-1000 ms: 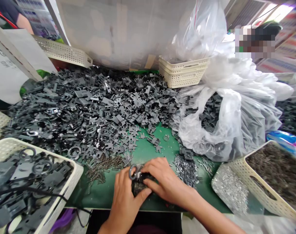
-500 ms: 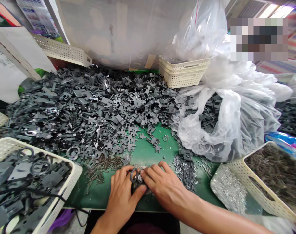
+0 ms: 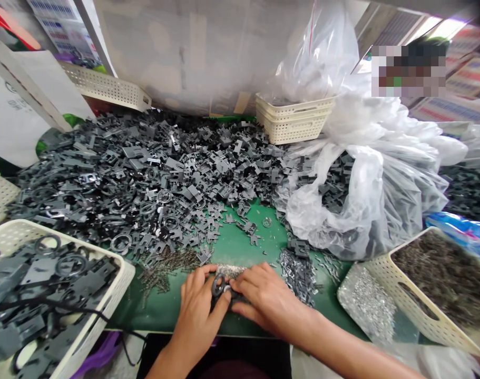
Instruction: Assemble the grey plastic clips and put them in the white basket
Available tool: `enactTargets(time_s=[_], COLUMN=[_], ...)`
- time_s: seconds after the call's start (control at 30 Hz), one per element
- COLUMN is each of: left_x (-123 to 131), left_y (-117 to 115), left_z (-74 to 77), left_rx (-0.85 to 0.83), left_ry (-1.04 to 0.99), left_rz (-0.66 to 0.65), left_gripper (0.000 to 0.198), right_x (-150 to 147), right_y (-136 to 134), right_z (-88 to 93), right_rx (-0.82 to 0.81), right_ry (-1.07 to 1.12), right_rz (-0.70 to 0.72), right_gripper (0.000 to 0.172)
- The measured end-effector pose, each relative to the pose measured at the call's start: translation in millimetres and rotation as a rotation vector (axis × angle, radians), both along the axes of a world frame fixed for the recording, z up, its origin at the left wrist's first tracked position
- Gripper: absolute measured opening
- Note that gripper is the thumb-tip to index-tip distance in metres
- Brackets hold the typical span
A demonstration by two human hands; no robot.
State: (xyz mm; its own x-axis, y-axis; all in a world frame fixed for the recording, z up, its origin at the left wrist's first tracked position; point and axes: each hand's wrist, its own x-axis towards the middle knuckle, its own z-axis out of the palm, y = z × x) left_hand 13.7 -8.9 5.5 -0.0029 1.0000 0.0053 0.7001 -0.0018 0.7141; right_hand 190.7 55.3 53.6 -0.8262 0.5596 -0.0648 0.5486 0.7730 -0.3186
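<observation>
At the near edge of the green mat (image 3: 240,247), both my hands close on one small dark plastic part with a ring (image 3: 219,287). My left hand (image 3: 198,310) grips it from the left, thumb against the ring. My right hand (image 3: 269,302) presses on it from the right with curled fingers. Just beyond my fingers lies a little patch of tiny silver pieces (image 3: 229,270). A pile of small dark springs (image 3: 166,266) lies to the left, and a heap of small grey clips (image 3: 299,271) to the right.
A huge heap of grey plastic parts (image 3: 145,173) covers the back of the table. A clear bag of parts (image 3: 366,189) sits at right. White baskets stand at near left (image 3: 117,300), near right (image 3: 417,310) and back (image 3: 295,121). A person is far right.
Both hands have stayed together on the part and shifted slightly; the ring is now more covered by my fingers. The view has tilted a little.
</observation>
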Motion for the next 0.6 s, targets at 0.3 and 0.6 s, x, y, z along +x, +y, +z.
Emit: enactTargets(time_s=[0.3, 0.6], left_x=[-7.6, 21.9], left_y=[-11.0, -15.5], left_z=[-10.4, 10.0], left_rx=[0.112, 0.313], left_ry=[0.056, -0.111], left_rz=[-0.069, -0.058], left_gripper=[0.034, 0.038], right_x=[7.1, 15.4], right_y=[-10.4, -34.2], right_z=[-17.8, -41.7], right_rx=[-0.041, 0.026], right_ry=[0.128, 0.673], right_rz=[-0.025, -0.189], right_gripper=[0.010, 0.009])
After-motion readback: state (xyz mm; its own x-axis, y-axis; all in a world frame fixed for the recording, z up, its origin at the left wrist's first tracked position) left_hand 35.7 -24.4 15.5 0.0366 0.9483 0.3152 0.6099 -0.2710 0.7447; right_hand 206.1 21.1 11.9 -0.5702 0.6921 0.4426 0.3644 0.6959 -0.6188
